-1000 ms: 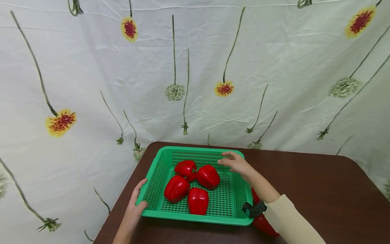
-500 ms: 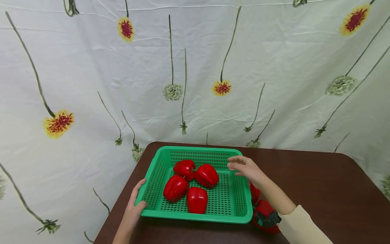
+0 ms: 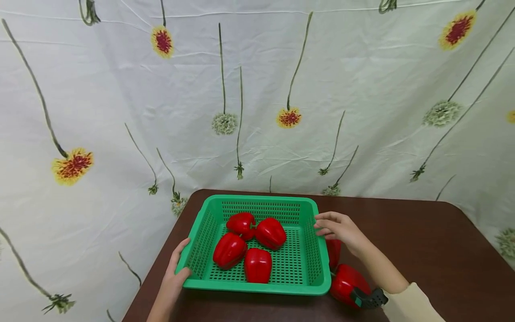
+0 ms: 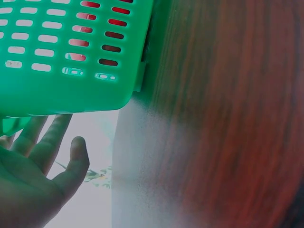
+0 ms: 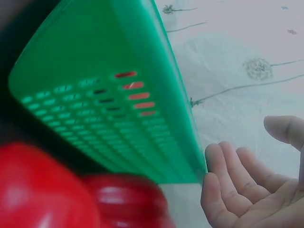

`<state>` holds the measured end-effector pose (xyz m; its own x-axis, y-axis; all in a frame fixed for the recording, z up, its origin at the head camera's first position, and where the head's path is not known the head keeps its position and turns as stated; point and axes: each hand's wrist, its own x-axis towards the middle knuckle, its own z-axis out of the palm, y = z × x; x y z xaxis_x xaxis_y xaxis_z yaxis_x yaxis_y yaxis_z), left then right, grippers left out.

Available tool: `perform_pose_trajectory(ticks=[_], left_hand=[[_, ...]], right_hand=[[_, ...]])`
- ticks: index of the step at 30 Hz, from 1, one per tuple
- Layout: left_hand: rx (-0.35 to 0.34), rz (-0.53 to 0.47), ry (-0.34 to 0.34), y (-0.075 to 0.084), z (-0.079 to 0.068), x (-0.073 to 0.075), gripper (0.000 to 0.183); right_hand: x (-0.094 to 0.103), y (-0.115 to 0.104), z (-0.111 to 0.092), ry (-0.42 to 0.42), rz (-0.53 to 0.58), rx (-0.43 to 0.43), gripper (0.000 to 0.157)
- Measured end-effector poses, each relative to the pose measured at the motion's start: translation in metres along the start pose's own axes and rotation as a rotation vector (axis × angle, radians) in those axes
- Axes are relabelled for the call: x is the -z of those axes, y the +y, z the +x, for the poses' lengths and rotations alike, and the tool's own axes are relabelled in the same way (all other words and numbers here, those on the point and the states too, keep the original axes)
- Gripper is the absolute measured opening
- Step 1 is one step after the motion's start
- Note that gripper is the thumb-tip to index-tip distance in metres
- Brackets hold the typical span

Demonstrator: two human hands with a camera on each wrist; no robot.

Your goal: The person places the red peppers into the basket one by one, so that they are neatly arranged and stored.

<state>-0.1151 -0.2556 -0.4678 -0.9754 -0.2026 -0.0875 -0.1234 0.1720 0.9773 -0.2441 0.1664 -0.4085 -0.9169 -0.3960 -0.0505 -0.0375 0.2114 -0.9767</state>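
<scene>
A green plastic basket (image 3: pixel 257 288) with slotted walls holds several red bell peppers (image 3: pixel 258 265). My left hand (image 3: pixel 174 273) grips its front left corner, thumb at the rim. In the left wrist view, fingers (image 4: pixel 53 142) of that hand reach behind the basket wall (image 4: pixel 61 97). Beside the basket's right rim is my right hand (image 3: pixel 338 230), with nothing in it. The right wrist view shows its fingers (image 5: pixel 232 178) loosely spread, fingertips right at the rim's edge, thumb apart. Outside the basket, below that hand and forearm, lie two more red bell peppers (image 3: pixel 349 282).
A dark brown wooden table (image 3: pixel 406 241) carries the basket and peppers, extending to the right. A pale cloth (image 3: pixel 362 80) printed with flowers hangs behind it. A black watch (image 3: pixel 369 298) sits on the right wrist.
My right hand has moved right, from over the basket's back right part to its right rim, uncovering the peppers outside. The left hand has stayed at the corner. The view has shifted slightly.
</scene>
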Motion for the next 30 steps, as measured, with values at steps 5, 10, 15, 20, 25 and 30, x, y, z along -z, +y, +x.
perform_pose_trajectory(ticks=[5,10,15,20,25,30], left_hand=[[0.021,-0.003,0.007,0.001,-0.001,0.001,0.078],[0.009,-0.002,-0.001,0.001,-0.001,0.002,0.078],[0.018,-0.002,-0.008,0.000,-0.001,0.002,0.078],[0.011,-0.006,-0.013,-0.001,-0.001,0.002,0.078],[0.011,-0.009,-0.011,-0.001,-0.001,0.001,0.078],[0.017,-0.006,-0.006,0.000,0.000,0.000,0.078]], right_hand=[[0.009,0.009,-0.003,0.045,0.023,0.000,0.045],[0.018,0.019,-0.001,0.120,0.036,-0.032,0.046],[0.025,0.034,-0.002,0.145,-0.036,-0.078,0.045],[0.028,0.046,-0.002,0.133,-0.103,-0.121,0.046],[0.027,0.055,-0.002,0.109,-0.161,-0.136,0.048],[0.024,0.061,-0.004,0.089,-0.172,-0.140,0.048]])
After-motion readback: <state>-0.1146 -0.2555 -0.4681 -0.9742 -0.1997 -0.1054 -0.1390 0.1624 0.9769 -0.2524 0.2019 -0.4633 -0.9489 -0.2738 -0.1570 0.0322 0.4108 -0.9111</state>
